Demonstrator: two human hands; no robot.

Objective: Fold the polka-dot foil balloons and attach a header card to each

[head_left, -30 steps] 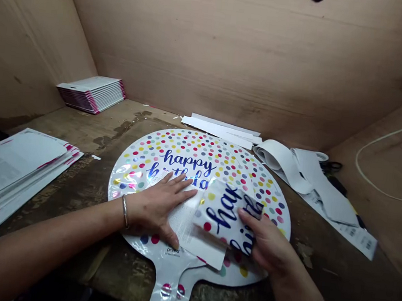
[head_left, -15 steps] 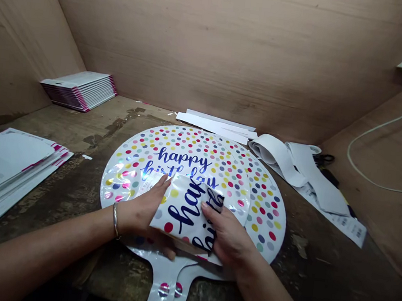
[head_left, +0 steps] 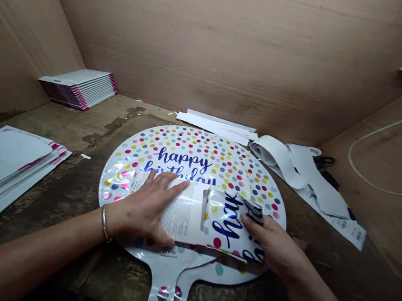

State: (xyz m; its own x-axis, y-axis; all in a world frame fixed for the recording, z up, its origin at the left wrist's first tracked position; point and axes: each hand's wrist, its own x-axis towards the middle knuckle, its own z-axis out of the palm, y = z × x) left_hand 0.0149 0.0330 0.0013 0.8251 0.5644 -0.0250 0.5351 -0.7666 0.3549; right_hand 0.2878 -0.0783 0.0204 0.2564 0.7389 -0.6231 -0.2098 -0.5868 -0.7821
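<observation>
Toward the table's [head_left: 119,276] near edge, the left hand [head_left: 148,207], fingers spread, steadies a white sleeve [head_left: 183,215] on flat dotted balloons [head_left: 187,142]. The right hand [head_left: 273,242] grips a folded balloon [head_left: 227,225], seemingly mostly outside the sleeve's mouth. Far left corner: stacked packets [head_left: 82,85].

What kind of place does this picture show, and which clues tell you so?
Probably a packing bench: stacked cards, a curling label strip and flat balloons lie on a worn table.
</observation>
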